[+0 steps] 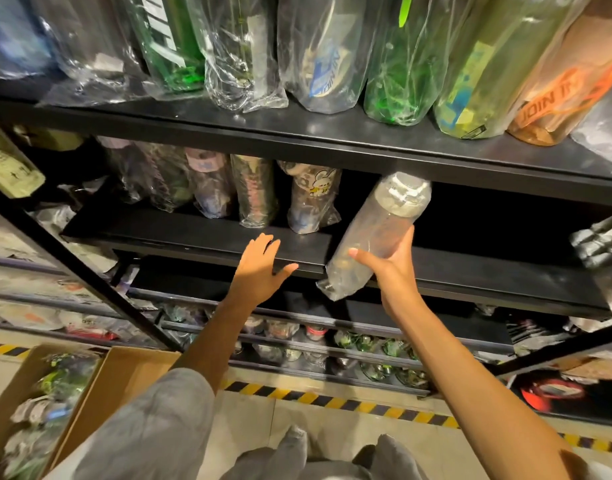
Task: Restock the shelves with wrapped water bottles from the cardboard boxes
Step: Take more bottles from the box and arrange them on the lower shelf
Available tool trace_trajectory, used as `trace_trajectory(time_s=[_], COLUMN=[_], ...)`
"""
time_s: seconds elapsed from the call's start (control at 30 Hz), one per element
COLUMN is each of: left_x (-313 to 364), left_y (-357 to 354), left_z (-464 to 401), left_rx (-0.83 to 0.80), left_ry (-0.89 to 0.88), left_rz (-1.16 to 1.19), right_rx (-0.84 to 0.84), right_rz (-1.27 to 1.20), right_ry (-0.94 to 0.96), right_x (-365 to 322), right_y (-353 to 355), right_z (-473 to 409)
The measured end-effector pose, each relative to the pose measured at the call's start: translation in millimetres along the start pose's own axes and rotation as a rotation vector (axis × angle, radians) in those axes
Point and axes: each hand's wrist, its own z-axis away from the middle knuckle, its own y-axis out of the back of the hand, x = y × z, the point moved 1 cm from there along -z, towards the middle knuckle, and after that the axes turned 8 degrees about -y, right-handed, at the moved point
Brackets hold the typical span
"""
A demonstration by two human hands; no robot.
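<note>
**K:** One bottle in play. Nearest, below the middle shelf (207, 237): cardboard box (100, 379), wrapped stock inside. Status on hands?

**R:** Left hand (259, 268) flat, fingers straight, resting on that shelf's front edge. Right hand (389, 263) wrapped round the clear wrapped bottle (373, 237) at lower mid-body, cap tilted up toward the gap under the upper shelf (297, 133).

**K:** Handling?

**R:** Looks empty, so light. Rigid plastic, but the loose film is probably slippery. Grip the body, not the wrap tail. Slot it just right of the standing bottles (263, 192) at the back.

Glossy crinkled plastic wrap on clear bottle (373, 233); matt black shelf (200, 233); brown cardboard box (124, 372)
</note>
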Motion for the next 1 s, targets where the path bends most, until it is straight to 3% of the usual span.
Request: trace_trajectory(time_s=[0.17,0.27,0.43,0.53,0.6,0.67,0.8,1.0], left_x=[-4,-2,-5,-9,-11,-11,-11,-12], left_y=[1,4,-1,-6,-7,-8,-8,-9], left_z=[0,0,0,1,2,3,3,2], left_rx=[-0.060,-0.108,-0.060,-0.027,-0.013,0.005,0.029,0.031], left_ry=[-0.032,-0.050,-0.073,-0.081,-0.093,-0.101,-0.110,-0.098], left_rz=[-0.044,-0.066,-0.083,-0.060,-0.060,-0.063,-0.059,-0.050], right_rx=[0.055,0.130,0.222,0.169,0.167,0.239,0.186,0.181], right_rz=[0.117,0.213,0.271,0.307,0.499,0.415,0.294,0.342], right_ry=[-0.008,-0.113,-0.248,-0.252,-0.168,-0.124,-0.047,-0.036], right_x=[-3,-2,-2,-6,-8,-14,-11,-7], right_y=[-11,-17,-25,-26,-25,-25,-26,-24], right_z=[-35,-55,-94,-104,-111,-117,-125,-136])
